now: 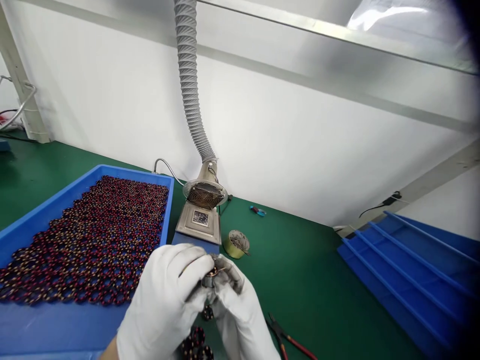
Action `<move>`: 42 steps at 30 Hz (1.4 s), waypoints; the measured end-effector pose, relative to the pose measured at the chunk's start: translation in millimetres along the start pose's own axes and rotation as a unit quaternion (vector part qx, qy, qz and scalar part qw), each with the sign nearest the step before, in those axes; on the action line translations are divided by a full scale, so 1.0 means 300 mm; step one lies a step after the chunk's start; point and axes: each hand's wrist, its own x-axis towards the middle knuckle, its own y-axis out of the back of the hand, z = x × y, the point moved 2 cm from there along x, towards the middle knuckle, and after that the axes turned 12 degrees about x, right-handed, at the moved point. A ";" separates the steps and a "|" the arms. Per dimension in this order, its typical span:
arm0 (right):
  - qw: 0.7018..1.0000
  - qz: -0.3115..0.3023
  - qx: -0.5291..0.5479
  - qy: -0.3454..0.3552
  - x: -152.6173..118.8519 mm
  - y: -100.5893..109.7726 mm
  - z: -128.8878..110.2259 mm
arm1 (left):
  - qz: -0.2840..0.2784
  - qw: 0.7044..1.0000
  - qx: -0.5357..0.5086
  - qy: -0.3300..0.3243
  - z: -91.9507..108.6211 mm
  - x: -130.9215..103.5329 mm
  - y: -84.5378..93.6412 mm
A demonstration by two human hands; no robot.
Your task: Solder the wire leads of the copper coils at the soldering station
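Note:
Both my hands wear white gloves and meet at the lower middle of the head view. Between their fingertips is a small wound ring coil (212, 273), dark with copper-coloured wire, mostly covered by the fingers. My left hand (161, 295) is closed on its left side. My right hand (240, 305), its fingertips stained grey, pinches it from the right, where a thin wire end sticks out. Beneath the hands lie several more black, red and gold ring coils (194, 344), partly hidden. Red-handled pliers (285, 339) rest beside my right wrist.
A blue tray (169, 212) full of such rings fills the left. Ahead stand a metal solder pot (198, 222) under a grey extraction hose (189, 80), and a small round tin (237, 245). Blue trays (405, 280) are stacked at right. A small blue-handled tool (258, 210) lies near the wall.

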 end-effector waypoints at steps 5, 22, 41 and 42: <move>0.999 0.010 0.026 -0.037 -0.007 -0.002 0.018 | -0.004 0.998 -0.058 -0.010 -0.011 0.001 -0.005; 0.984 -0.039 0.121 -0.125 -0.022 -0.030 0.040 | -0.001 0.835 -0.457 0.307 -0.081 0.002 0.003; 0.955 -0.005 0.257 -0.148 -0.055 -0.100 0.033 | -0.123 0.933 -0.267 0.209 -0.035 0.024 0.005; 0.952 0.005 0.267 -0.147 -0.055 -0.099 0.038 | -0.126 0.949 -0.232 0.172 -0.022 0.023 -0.004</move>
